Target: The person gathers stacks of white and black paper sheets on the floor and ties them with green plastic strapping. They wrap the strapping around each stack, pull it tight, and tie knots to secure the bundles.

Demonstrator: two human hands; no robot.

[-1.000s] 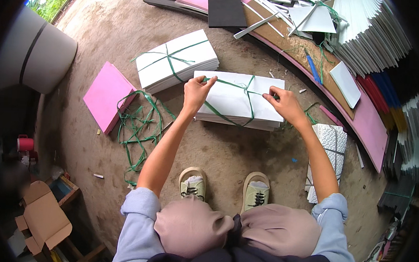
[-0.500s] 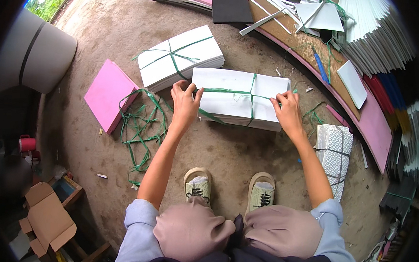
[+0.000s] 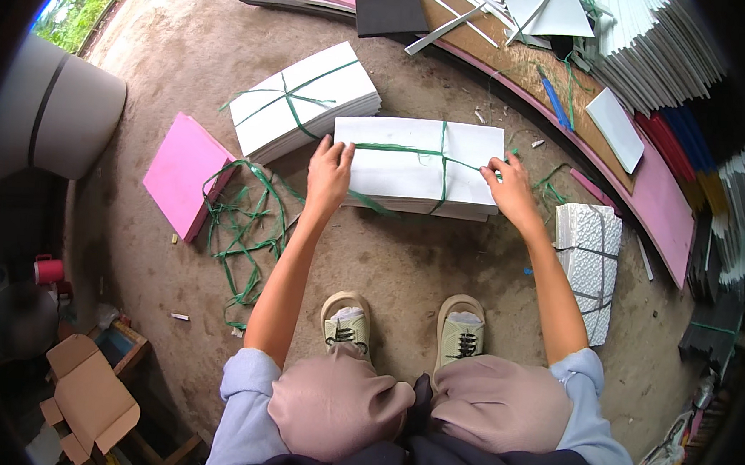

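Observation:
A white stack of sheets (image 3: 385,174) lies on the floor before me, crossed lengthwise and widthwise by green plastic twine (image 3: 442,181). At its left end, my left hand (image 3: 330,177) is closed in a pinch on the lengthwise strand. My right hand (image 3: 511,192) pinches the same strand at the right end, so the twine runs taut between both hands. Behind and to the left rests a second white stack (image 3: 322,76), tied crosswise with green twine. A loose tangle of green twine (image 3: 248,246) trails on the floor beside my left forearm.
Pink sheets (image 3: 180,174) lie at the left, near a large grey roll (image 3: 85,117). A textured white bundle (image 3: 588,271) sits right of my right forearm. Beyond it, a low board (image 3: 519,67) carries offcuts and a blue cutter (image 3: 555,103). An opened cardboard box (image 3: 94,394) stands lower left.
Both hands keep their pinch on the twine at the two ends of the stack. The whole view has shifted slightly; the stacks have not visibly moved on the floor.

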